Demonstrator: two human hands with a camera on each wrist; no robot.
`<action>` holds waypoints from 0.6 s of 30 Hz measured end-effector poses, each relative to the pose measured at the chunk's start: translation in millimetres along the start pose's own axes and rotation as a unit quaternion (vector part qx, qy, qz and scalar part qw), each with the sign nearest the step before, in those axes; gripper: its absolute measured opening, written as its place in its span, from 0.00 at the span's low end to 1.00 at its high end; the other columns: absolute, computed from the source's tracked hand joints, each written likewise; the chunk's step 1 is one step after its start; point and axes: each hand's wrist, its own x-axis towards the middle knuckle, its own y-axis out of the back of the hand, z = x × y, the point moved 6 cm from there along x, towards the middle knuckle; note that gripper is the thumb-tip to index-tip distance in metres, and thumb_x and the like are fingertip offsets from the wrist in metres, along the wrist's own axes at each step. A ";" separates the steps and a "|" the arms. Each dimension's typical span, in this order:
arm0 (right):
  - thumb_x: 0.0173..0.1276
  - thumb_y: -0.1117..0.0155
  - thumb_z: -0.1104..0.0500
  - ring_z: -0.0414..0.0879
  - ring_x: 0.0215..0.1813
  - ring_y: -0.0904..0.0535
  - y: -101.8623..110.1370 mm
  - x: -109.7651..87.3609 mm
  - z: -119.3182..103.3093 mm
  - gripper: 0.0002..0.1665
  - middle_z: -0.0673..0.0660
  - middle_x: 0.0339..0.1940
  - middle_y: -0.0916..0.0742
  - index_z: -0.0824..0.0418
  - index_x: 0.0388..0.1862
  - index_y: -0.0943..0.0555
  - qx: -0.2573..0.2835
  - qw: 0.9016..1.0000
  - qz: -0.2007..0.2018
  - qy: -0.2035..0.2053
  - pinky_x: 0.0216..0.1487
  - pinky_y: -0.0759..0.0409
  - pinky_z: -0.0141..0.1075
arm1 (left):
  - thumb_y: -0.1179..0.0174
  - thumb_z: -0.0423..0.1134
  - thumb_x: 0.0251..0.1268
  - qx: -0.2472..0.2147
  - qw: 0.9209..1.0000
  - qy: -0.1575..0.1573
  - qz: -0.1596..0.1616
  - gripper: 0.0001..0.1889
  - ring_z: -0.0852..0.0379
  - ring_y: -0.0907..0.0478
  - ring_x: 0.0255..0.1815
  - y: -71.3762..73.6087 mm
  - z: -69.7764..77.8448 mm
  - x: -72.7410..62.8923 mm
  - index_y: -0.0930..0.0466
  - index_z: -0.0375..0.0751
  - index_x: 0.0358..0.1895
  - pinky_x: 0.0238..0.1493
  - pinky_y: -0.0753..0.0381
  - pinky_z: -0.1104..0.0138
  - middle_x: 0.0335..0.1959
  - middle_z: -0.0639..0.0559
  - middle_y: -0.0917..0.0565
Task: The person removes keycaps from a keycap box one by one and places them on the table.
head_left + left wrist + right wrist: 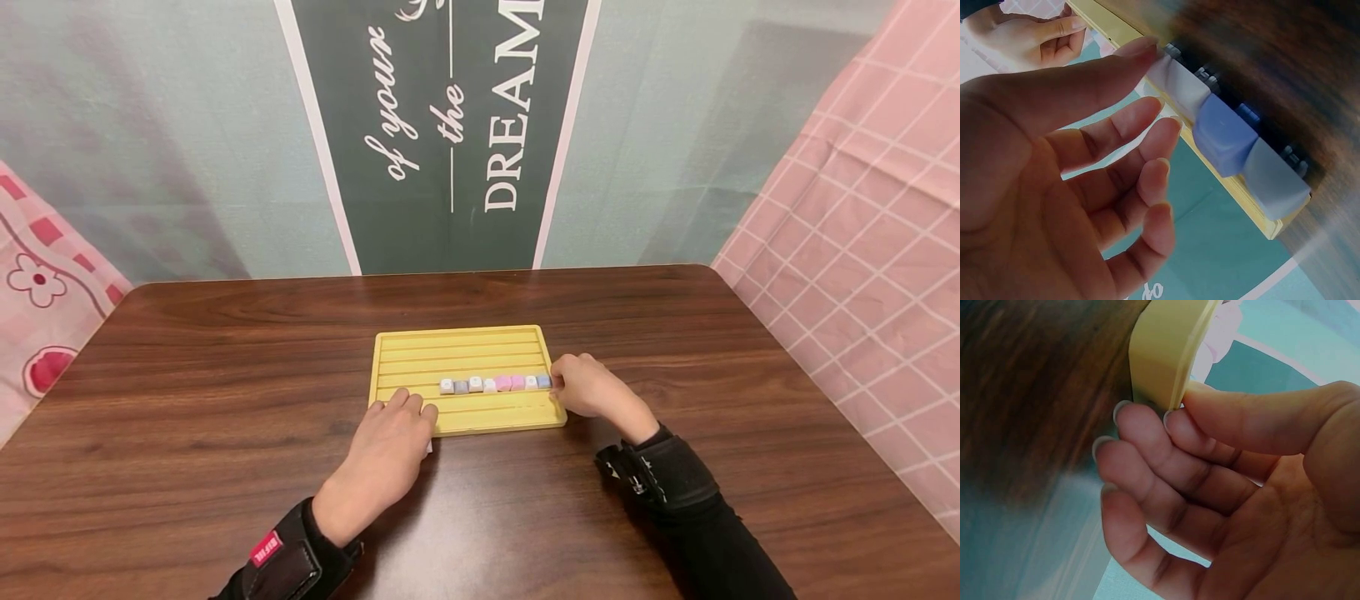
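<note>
1. Yellow tray (457, 339): flat on the bench (750, 433), between my hands. Looks light, stiff; best held by its rim.
2. Row of keycaps (503, 384): in a tray groove, white, grey, pink, blue, running to the right end.
3. My right hand (592, 390): thumb and index fingers pinched on the tray's right-hand corner, other fingers curled below.
4. My left hand (393, 437): fingers bent, thumb and index apart, by the near edge; thumb contact, can't tell.
5. Beside that edge: white keycaps (1188, 87), a blue keycap (1225, 134), a grey keycap (1277, 181).
6. Keycaps probably light, hard, smooth, a bit slippery, not fragile; take opposite sides between thumb and index.
</note>
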 end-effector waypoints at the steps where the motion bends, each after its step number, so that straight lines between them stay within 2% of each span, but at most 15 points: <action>1: 0.60 0.40 0.67 0.42 0.17 0.38 0.1 -0.1 -0.1 0.15 0.51 0.14 0.33 0.60 0.15 0.31 -0.001 1.000 0.000 0.000 0.22 0.40 0.32 | 0.36 0.28 0.45 0.000 1.000 0.000 -0.002 0.10 0.50 0.32 0.30 -0.1 0.0 0.0 0.30 0.38 0.23 0.27 0.37 0.63 0.20 0.48 0.32; 18: 0.60 0.41 0.68 0.42 0.17 0.39 -0.8 0.0 0.1 0.16 0.50 0.14 0.34 0.60 0.15 0.32 0.002 1.000 0.001 0.002 0.22 0.40 0.32 | 0.36 0.28 0.45 0.010 1.000 0.000 -0.001 0.10 0.50 0.33 0.29 -0.8 0.5 -0.4 0.31 0.38 0.22 0.26 0.37 0.63 0.20 0.48 0.32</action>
